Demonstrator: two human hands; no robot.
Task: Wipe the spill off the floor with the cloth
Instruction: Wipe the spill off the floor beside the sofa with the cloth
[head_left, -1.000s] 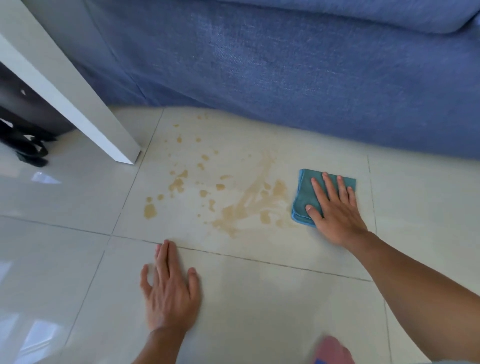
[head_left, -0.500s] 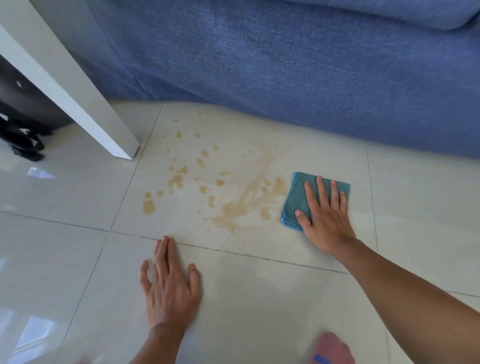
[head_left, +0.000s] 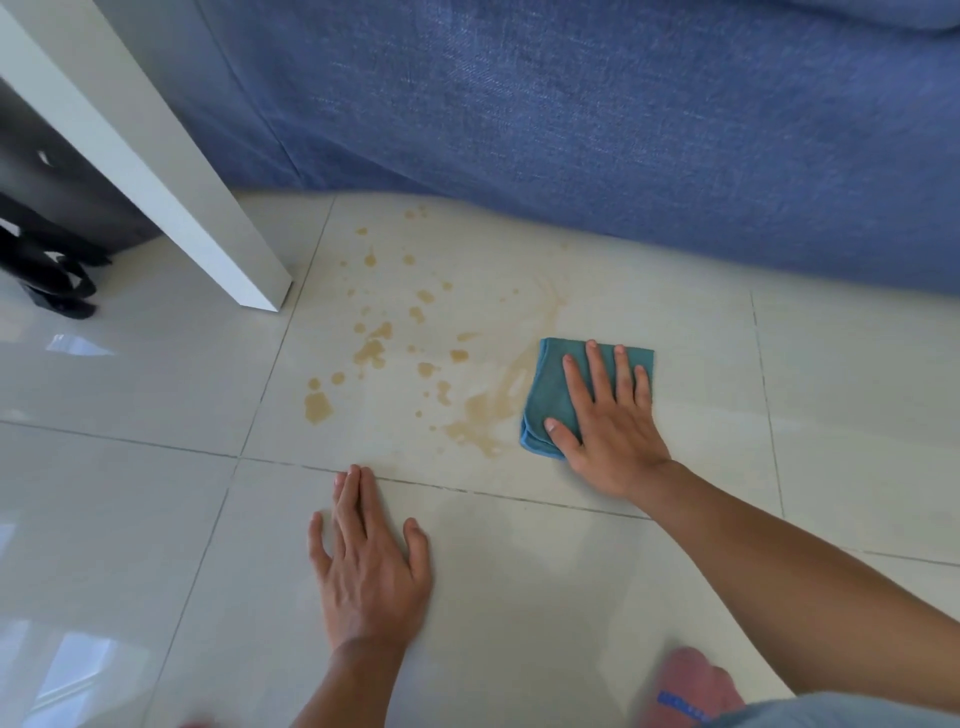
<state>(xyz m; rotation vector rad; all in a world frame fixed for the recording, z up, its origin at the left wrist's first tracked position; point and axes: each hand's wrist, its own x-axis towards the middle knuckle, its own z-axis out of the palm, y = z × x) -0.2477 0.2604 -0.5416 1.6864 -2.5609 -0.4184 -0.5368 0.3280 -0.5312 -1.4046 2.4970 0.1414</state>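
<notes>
My right hand (head_left: 608, 421) has slid the cloth (head_left: 550, 395) leftward, so its left edge now meets the right end of the spill (head_left: 467, 410). That hand lies flat with fingers spread wide, pressing the folded teal cloth onto the floor (head_left: 156, 395), right of the frame's centre. The cloth's long axis runs from lower left to upper right; the rounded fold points lower left. Tan drops scatter up and left toward the white furniture leg (head_left: 208, 208). My left hand (head_left: 371, 566) rests open, palm down, on bare tile at lower centre, holding nothing. A blue sofa (head_left: 623, 130) fills the top.
</notes>
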